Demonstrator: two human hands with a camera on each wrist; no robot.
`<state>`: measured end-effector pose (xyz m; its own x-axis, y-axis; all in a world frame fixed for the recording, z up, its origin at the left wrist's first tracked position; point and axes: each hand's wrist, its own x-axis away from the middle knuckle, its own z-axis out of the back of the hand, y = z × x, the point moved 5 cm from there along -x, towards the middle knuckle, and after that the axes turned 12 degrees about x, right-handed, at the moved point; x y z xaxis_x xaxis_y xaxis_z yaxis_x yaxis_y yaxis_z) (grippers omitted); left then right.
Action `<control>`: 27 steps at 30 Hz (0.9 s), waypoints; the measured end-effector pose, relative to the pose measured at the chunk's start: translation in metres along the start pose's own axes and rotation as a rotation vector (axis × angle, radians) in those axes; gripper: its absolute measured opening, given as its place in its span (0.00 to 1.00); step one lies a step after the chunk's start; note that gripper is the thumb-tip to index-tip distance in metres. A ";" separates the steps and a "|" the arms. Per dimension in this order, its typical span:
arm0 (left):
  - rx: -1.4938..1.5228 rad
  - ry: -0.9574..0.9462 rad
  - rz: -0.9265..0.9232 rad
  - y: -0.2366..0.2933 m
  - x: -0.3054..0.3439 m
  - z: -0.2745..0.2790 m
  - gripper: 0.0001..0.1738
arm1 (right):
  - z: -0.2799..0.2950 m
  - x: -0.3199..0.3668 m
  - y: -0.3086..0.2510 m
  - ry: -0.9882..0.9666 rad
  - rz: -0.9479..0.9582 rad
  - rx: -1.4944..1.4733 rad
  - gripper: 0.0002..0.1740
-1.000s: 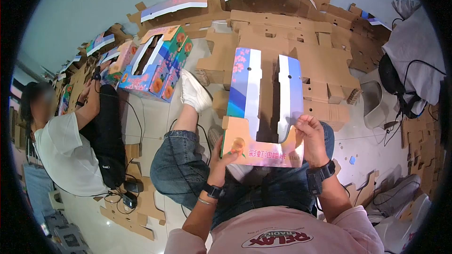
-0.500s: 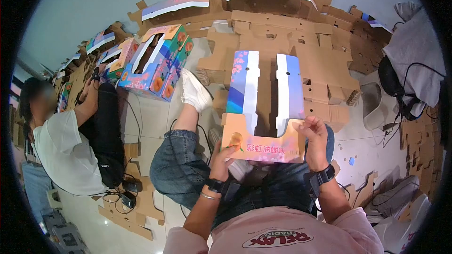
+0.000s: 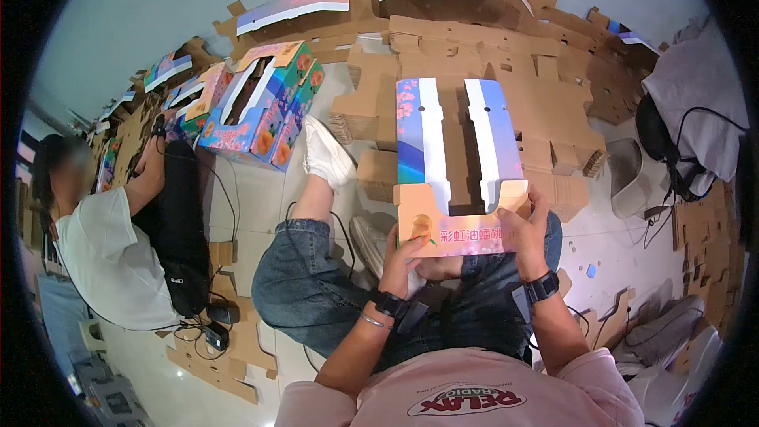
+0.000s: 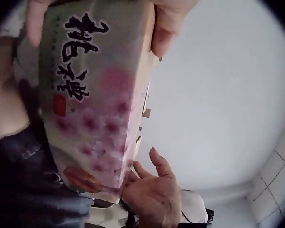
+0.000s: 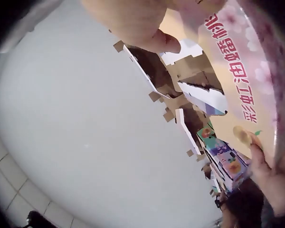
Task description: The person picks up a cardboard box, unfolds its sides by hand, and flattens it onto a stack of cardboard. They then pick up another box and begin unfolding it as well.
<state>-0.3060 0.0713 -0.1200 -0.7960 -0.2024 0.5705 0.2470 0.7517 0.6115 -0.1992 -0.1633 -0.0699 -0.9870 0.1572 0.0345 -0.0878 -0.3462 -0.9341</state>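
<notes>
A printed carton (image 3: 474, 237) with a peach picture and a slotted top lies over the lap in the head view. My left hand (image 3: 401, 259) grips its near left corner, thumb on the front panel. At the near right corner my right hand (image 3: 531, 229) holds the raised tan flap, thumb over its face. The left wrist view shows the carton's pink-flowered side (image 4: 99, 95) between both hands. In the right wrist view the front panel (image 5: 228, 61) stands below my right hand (image 5: 133, 19), and my left hand (image 5: 270, 180) is at the far corner. The carton's underside is hidden.
Stacked brown cardboard blanks (image 3: 474, 55) lie beyond the carton. Finished-looking printed boxes (image 3: 261, 107) stand at the left, beside a seated person (image 3: 118, 253). A grey bin (image 3: 628, 178) is at the right; cables and cardboard scraps (image 3: 229, 364) lie on the floor.
The carton has shifted slightly right and away from the body, with both hands still on it. My right thumb has moved onto the face of the corner flap.
</notes>
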 end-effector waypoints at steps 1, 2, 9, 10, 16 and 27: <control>-0.022 0.002 0.006 0.001 0.001 0.000 0.48 | 0.000 0.000 0.000 0.000 -0.001 -0.001 0.40; -0.024 0.003 0.006 0.001 0.000 0.001 0.48 | -0.001 0.001 -0.001 0.011 -0.022 -0.051 0.40; -0.104 -0.077 0.041 -0.006 -0.005 0.011 0.44 | -0.002 0.006 -0.016 -0.056 -0.100 -0.216 0.37; -0.122 -0.093 0.033 -0.004 -0.003 0.009 0.43 | 0.000 0.008 -0.021 -0.056 -0.099 -0.216 0.37; -0.022 -0.168 -0.022 -0.017 -0.012 0.026 0.38 | 0.011 0.017 -0.012 -0.022 -0.122 -0.439 0.22; 0.170 -0.388 0.113 -0.014 -0.027 0.049 0.33 | 0.048 0.032 0.048 -0.186 -0.170 -0.538 0.17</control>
<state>-0.3147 0.0966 -0.1707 -0.9259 0.1135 0.3603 0.2760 0.8545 0.4400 -0.2419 -0.2196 -0.0961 -0.9764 -0.0117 0.2156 -0.2138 0.1947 -0.9573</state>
